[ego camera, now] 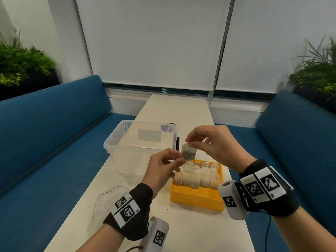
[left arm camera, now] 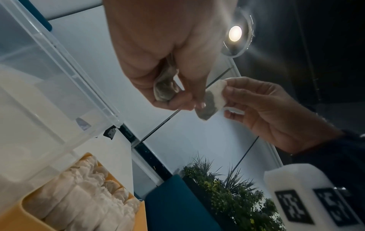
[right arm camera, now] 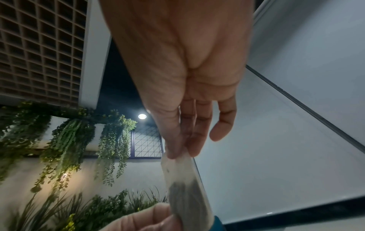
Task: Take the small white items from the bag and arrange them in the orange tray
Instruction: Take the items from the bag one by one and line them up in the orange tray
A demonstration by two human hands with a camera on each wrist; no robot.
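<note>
Tray (ego camera: 197, 198) mostly filled: rows of sachets (ego camera: 197, 174) packed at far end, near strip bare. One sachet (ego camera: 189, 151) aloft at tray's 11 o'clock, pinched by right hand (ego camera: 211, 142) and left hand (ego camera: 163, 168) (second sachet tucked in left). Bag (ego camera: 103, 202) looks empty.

The tea bag (ego camera: 189, 151) pinched between both hands looks like thin, matt, slightly see-through paper with dark grainy filling, and the white sachets (ego camera: 197, 174) packed in the orange tray (ego camera: 197, 198) have the same soft, crinkled paper look. The tray is smooth, matt plastic; at its 10 o'clock the clear bin (ego camera: 140, 140) is glossy transparent plastic. The table (ego camera: 181, 110) is smooth and off-white, the benches (ego camera: 45, 135) are matt blue cloth, and the black wristbands (ego camera: 134, 211) look knitted.
</note>
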